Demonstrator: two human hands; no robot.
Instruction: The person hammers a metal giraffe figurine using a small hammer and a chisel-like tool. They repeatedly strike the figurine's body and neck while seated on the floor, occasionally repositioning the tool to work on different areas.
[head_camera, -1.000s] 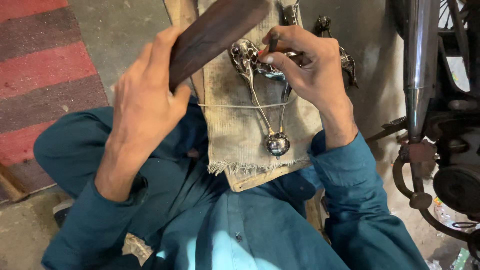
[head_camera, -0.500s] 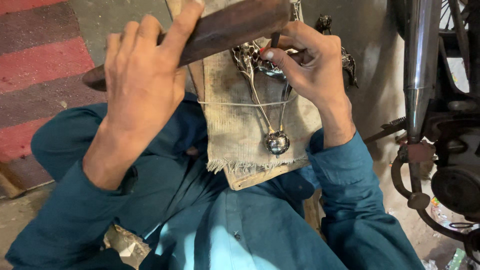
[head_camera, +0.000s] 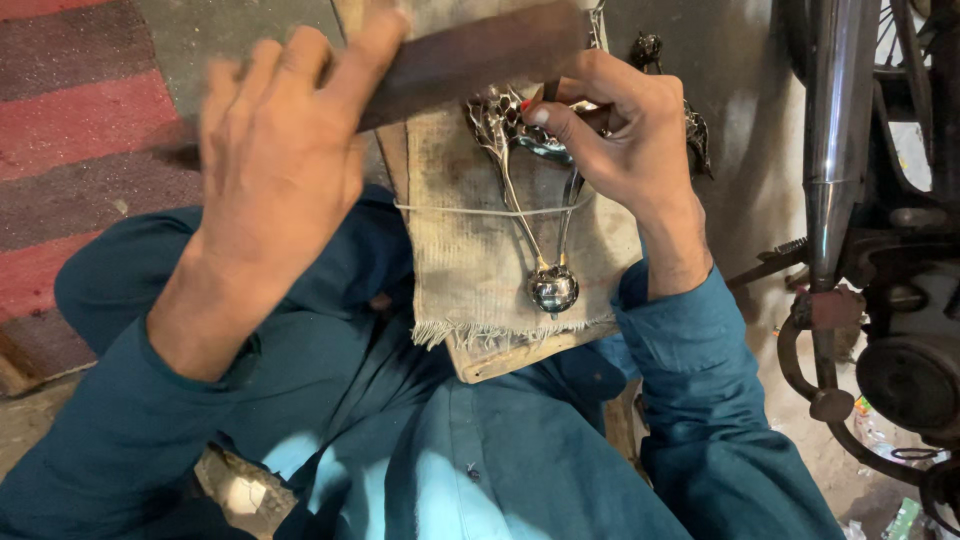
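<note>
My left hand (head_camera: 280, 170) grips a dark wooden bar (head_camera: 470, 55) and holds it level above the work. My right hand (head_camera: 620, 140) pinches a thin dark punch (head_camera: 550, 90) upright against a shiny metal ornament (head_camera: 530, 200). That ornament has two long stems that meet at a small silver ball. It lies on a wooden board (head_camera: 520, 355) wrapped in beige cloth (head_camera: 470, 270) and tied with a string. The board leans against my lap, between my teal sleeves.
A red and grey striped mat (head_camera: 70, 130) covers the floor at left. A motorcycle's chrome exhaust pipe (head_camera: 835, 130) and engine parts (head_camera: 900, 370) stand close at the right. A dark metal ornament (head_camera: 695, 130) shows behind my right hand. Floor is grey concrete.
My left hand has swung the wooden bar from a steep tilt to nearly level over the punch and moved left. My right hand and the ornament have stayed in place.
</note>
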